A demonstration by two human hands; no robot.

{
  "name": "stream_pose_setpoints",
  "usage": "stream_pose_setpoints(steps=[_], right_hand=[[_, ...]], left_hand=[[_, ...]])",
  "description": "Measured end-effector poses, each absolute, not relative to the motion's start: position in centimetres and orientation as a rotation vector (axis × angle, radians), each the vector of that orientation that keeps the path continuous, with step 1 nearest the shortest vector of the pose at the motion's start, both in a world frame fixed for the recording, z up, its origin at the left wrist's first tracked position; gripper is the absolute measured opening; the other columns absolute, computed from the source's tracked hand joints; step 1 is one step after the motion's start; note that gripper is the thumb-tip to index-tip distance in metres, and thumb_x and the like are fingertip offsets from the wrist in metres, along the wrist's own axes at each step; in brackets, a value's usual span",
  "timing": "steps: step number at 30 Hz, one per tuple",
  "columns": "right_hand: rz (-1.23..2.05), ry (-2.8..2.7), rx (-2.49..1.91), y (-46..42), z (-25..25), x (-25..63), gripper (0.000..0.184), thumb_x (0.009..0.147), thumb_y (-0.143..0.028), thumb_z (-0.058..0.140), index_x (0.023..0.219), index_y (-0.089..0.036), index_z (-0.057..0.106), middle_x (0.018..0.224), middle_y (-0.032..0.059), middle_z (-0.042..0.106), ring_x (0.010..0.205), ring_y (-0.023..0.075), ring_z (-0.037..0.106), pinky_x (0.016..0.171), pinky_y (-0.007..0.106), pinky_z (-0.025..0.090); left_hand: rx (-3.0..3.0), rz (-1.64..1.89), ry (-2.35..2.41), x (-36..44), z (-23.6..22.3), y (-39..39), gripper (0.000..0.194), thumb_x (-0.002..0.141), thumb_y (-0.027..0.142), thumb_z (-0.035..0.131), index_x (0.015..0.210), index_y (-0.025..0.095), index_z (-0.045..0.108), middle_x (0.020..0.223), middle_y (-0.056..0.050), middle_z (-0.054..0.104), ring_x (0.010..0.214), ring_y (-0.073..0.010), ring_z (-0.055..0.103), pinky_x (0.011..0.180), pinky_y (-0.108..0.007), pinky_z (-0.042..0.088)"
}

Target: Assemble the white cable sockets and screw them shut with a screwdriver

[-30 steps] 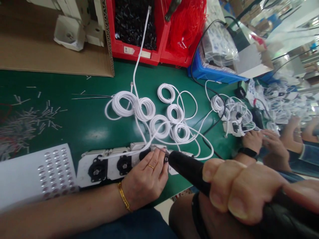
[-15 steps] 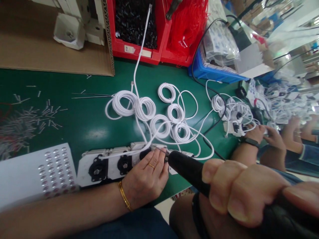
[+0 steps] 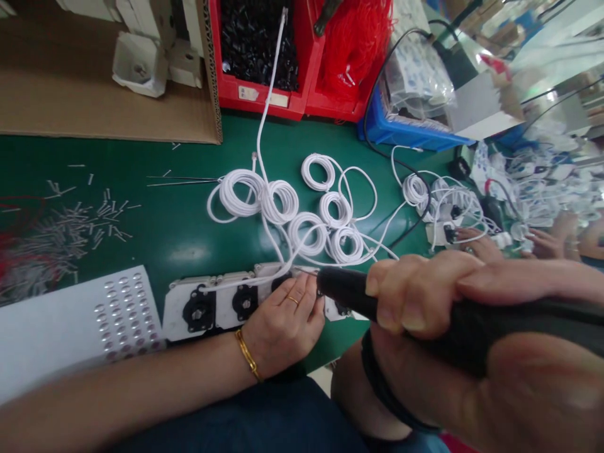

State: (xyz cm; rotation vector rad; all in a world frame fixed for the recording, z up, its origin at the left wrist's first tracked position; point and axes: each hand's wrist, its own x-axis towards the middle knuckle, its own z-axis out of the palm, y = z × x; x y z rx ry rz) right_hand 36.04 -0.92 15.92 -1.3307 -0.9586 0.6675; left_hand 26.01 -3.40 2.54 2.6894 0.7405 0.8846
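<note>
My right hand (image 3: 425, 296) is wrapped round a black electric screwdriver (image 3: 346, 290), its thin bit pointing left. At the bit's tip my left hand (image 3: 287, 321), fingers bent and pressed together, lies over a row of white plastic housings; whatever is between its fingertips is hidden. The nearest uncovered housing (image 3: 221, 321) has a round black fitting (image 3: 245, 302) in its middle. Another housing (image 3: 337, 308) shows partly below the screwdriver. A white cable (image 3: 264, 280) runs across the row, just above my left hand. Coiled white cables (image 3: 306, 238) lie behind it.
Loose screws (image 3: 70, 236) and a white sheet of clear round pads (image 3: 56, 333) are on the left. Along the back stand a cardboard box (image 3: 117, 119), red bins (image 3: 264, 104) and a blue bin (image 3: 406, 132). A co-worker's hand (image 3: 481, 245) works at the right.
My right hand and the screwdriver have swung up to a flatter angle, with the bit still by my left fingertips. The bench has shifted slightly rightward in view. The co-worker's hands have moved.
</note>
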Motion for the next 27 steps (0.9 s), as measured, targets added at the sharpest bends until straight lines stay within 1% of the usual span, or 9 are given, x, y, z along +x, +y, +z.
stream_pose_setpoints(steps=[3, 6, 8, 11, 14, 17, 20, 23, 27], right_hand=[[0.476, -0.871, -1.311, -0.9, 15.7, 35.8, 0.02, 0.078, -0.042, 0.063, 0.075, -0.023, 0.056, 0.05, -0.0045, 0.049, 0.041, 0.0126, 0.045, 0.042, 0.032, 0.04], [0.52, -0.867, -1.384, -1.7, 17.0, 36.0, 0.016, 0.076, -0.037, 0.065, 0.072, -0.024, 0.056, 0.05, -0.0052, 0.048, 0.042, 0.0124, 0.046, 0.047, 0.033, 0.042], [0.531, -0.866, -1.379, -2.5, 17.7, 36.1, 0.015, 0.075, -0.035, 0.067, 0.074, -0.024, 0.057, 0.052, -0.0051, 0.049, 0.043, 0.0125, 0.047, 0.048, 0.033, 0.042], [0.473, -0.797, -1.336, -3.0, 17.5, 36.0, 0.013, 0.077, -0.033, 0.065, 0.08, -0.024, 0.057, 0.053, -0.0057, 0.049, 0.043, 0.0114, 0.047, 0.048, 0.031, 0.043], [0.456, -0.749, -1.306, -2.7, 16.2, 35.8, 0.015, 0.078, -0.036, 0.064, 0.083, -0.024, 0.055, 0.053, -0.0063, 0.05, 0.042, 0.0107, 0.047, 0.049, 0.031, 0.044], [0.504, -0.761, -1.284, -2.5, 15.3, 36.0, 0.021, 0.075, -0.04, 0.066, 0.086, -0.025, 0.054, 0.055, -0.0061, 0.051, 0.044, 0.0119, 0.049, 0.049, 0.032, 0.046], [0.485, -0.755, -1.294, -2.8, 15.3, 36.4, 0.023, 0.074, -0.039, 0.068, 0.087, -0.026, 0.054, 0.056, -0.0061, 0.051, 0.045, 0.0127, 0.051, 0.049, 0.032, 0.047], [0.495, -0.76, -1.301, -3.1, 15.4, 36.9, 0.023, 0.075, -0.042, 0.066, 0.087, -0.025, 0.054, 0.056, -0.0057, 0.053, 0.044, 0.0126, 0.051, 0.048, 0.032, 0.048], [0.514, -0.75, -1.294, -3.0, 15.4, 37.0, 0.025, 0.079, -0.05, 0.059, 0.084, -0.027, 0.055, 0.053, -0.0062, 0.053, 0.039, 0.0116, 0.048, 0.044, 0.031, 0.047]], left_hand=[[2.72, 0.868, 0.726, 26.2, 2.4, -3.6, 0.012, 0.084, 0.013, 0.052, 0.091, 0.009, 0.061, 0.098, -0.017, 0.068, 0.097, -0.0235, 0.064, 0.087, -0.038, 0.049], [2.747, 0.844, 0.752, 26.3, 2.5, -3.7, 0.013, 0.085, 0.014, 0.051, 0.092, 0.009, 0.061, 0.101, -0.019, 0.067, 0.101, -0.0256, 0.062, 0.086, -0.038, 0.049], [2.757, 0.809, 0.736, 25.9, 2.9, -3.7, 0.018, 0.086, 0.014, 0.049, 0.098, 0.008, 0.061, 0.106, -0.02, 0.065, 0.104, -0.0263, 0.061, 0.088, -0.038, 0.048], [2.744, 0.802, 0.629, 24.2, 4.0, -3.2, 0.025, 0.089, 0.014, 0.045, 0.108, 0.008, 0.06, 0.111, -0.017, 0.064, 0.107, -0.026, 0.059, 0.091, -0.038, 0.047], [2.766, 0.818, 0.587, 22.2, 4.6, -2.5, 0.028, 0.088, 0.011, 0.047, 0.112, 0.009, 0.06, 0.11, -0.014, 0.064, 0.103, -0.0272, 0.06, 0.088, -0.04, 0.049], [2.824, 0.746, 0.576, 21.1, 4.0, -1.9, 0.028, 0.087, 0.008, 0.047, 0.112, 0.008, 0.061, 0.114, -0.016, 0.063, 0.105, -0.0286, 0.059, 0.087, -0.041, 0.05], [2.844, 0.75, 0.514, 21.0, 3.1, -1.9, 0.028, 0.087, 0.005, 0.045, 0.109, 0.005, 0.062, 0.117, -0.019, 0.061, 0.107, -0.03, 0.057, 0.086, -0.041, 0.051], [2.819, 0.764, 0.484, 21.2, 2.6, -1.9, 0.028, 0.086, 0.005, 0.045, 0.11, 0.003, 0.061, 0.118, -0.02, 0.059, 0.107, -0.0313, 0.056, 0.087, -0.043, 0.052], [2.779, 0.753, 0.503, 21.4, 2.7, -1.9, 0.025, 0.085, 0.005, 0.047, 0.106, 0.003, 0.061, 0.116, -0.021, 0.059, 0.107, -0.0327, 0.054, 0.088, -0.045, 0.052]])
